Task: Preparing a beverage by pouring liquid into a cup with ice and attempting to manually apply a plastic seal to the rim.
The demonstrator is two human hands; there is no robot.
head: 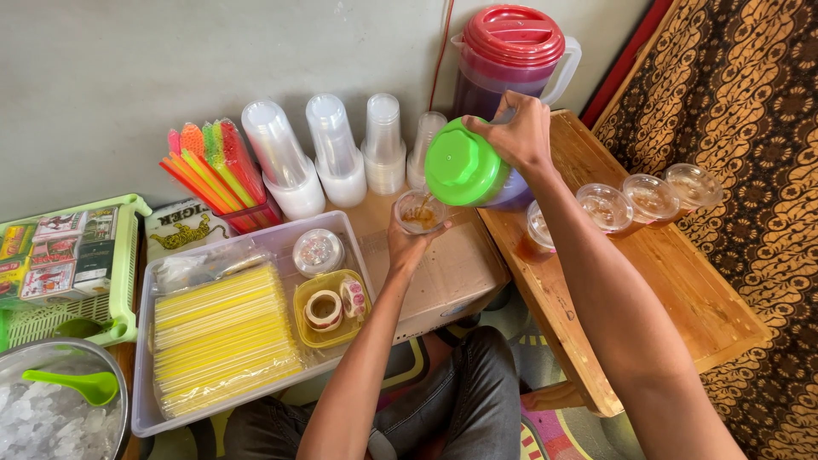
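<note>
The left hand [407,243] is closed around a small clear cup [419,211], gripped from below and held up over a cardboard box [443,273]. The right hand [518,129] is clamped on the handle side of a jug with a green lid [464,166], which is tipped so that its long axis lies almost level, the lid end pointed left and down toward the cup. The jug's lip is placed just above the cup's rim, and a thin brown stream is seen falling into it; a shallow layer of brown liquid is already held in the cup. The cup is thus directly below and just left of the right hand, with the left hand under it.

On the wooden bench [682,290] to the right, four more clear cups [649,198] are lined up, each holding some brown drink; the nearest is partly hidden behind the right forearm. A larger pitcher with a red lid [511,47], filled with dark liquid, is stood against the wall behind the jug. Stacks of empty plastic cups [332,153] and a bundle of coloured straws [213,170] are ranged along the wall. A clear tray [145,341] is loaded with yellow straws [221,336], and a metal bowl of ice [51,417] with a green scoop [77,385] is set at lower left.
</note>
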